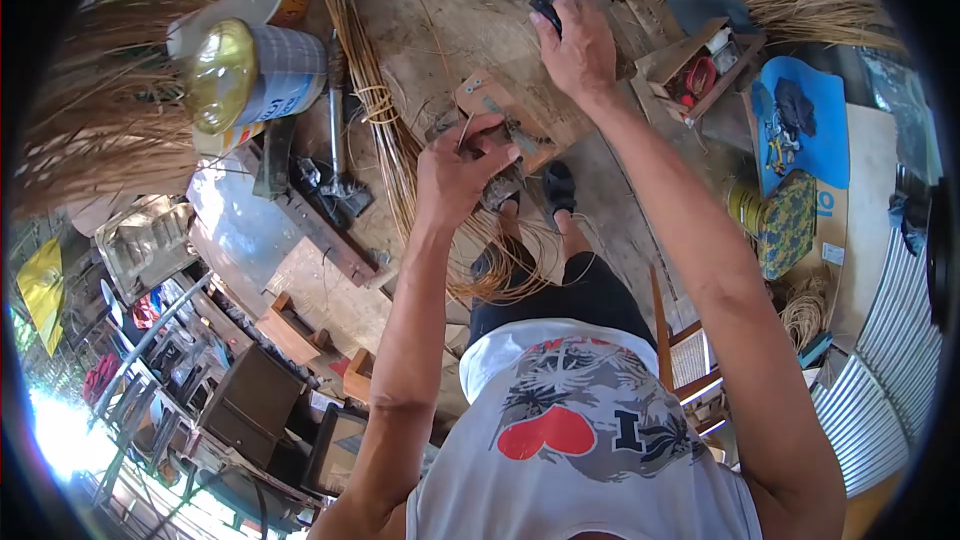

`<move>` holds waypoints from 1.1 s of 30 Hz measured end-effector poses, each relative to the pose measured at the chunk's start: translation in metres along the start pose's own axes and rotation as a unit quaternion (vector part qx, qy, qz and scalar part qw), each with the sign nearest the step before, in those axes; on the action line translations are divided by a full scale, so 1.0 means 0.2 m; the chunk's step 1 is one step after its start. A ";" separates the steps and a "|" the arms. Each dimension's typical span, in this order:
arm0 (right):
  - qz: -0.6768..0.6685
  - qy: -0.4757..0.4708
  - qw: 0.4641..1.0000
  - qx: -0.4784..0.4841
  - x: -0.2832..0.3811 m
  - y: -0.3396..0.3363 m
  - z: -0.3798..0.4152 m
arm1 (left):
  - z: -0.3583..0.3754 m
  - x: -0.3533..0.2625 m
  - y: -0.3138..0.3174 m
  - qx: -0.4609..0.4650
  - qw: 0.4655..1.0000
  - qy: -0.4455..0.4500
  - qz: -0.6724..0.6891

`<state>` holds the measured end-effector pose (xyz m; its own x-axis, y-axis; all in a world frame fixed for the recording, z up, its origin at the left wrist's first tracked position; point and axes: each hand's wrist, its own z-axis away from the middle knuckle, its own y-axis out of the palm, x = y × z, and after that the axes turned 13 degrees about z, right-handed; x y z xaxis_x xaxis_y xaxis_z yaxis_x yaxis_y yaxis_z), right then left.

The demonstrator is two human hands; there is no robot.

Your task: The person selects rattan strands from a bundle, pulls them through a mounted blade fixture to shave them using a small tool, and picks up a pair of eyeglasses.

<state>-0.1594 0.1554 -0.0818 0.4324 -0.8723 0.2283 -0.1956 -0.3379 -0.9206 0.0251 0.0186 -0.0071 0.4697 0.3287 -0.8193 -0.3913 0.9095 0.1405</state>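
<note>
My left hand [460, 170] is closed, thumb and fingers drawn together beside a small wooden board [505, 115] with metal pieces fixed on it. Whatever its fingertips pinch is too small to make out. Farther forward and to the right, my right hand [583, 52] wraps round a small black object [545, 10], of which only one end shows. Just left of my left hand runs a long bundle of thin brown cane strands [375, 105], tied round its middle. Its loose, curled ends [500, 280] hang over my lap.
At the left stand a large tin can [285, 70] and a hammer-like tool [340, 140]. A wooden box [700, 70] with a red item lies to the right, near a blue sheet [815, 120] and a patterned cushion [790, 225]. More dry strands [800, 0] fill the far right.
</note>
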 end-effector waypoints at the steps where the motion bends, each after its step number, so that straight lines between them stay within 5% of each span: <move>1: 0.000 0.000 1.000 0.008 0.00 0.01 -0.01 | 0.00 -0.03 0.01 -0.002 1.000 -0.007 0.002; 7: 0.072 0.028 0.996 0.044 0.04 -0.01 0.00 | -0.02 -0.05 0.00 0.001 0.996 -0.034 -0.088; 19: 0.028 0.018 0.998 0.046 0.08 -0.04 -0.05 | -0.04 -0.02 -0.03 0.027 0.998 0.026 -0.046; 33: 0.026 0.031 0.998 0.055 0.08 -0.03 -0.05 | -0.02 -0.05 -0.01 -0.005 0.999 -0.036 -0.003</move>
<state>-0.1604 0.1410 -0.0687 0.3679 -0.9092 0.1950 -0.1172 -0.2534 -0.9602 0.0180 0.0135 -0.0010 0.5277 0.3414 -0.7778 -0.3967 0.9087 0.1297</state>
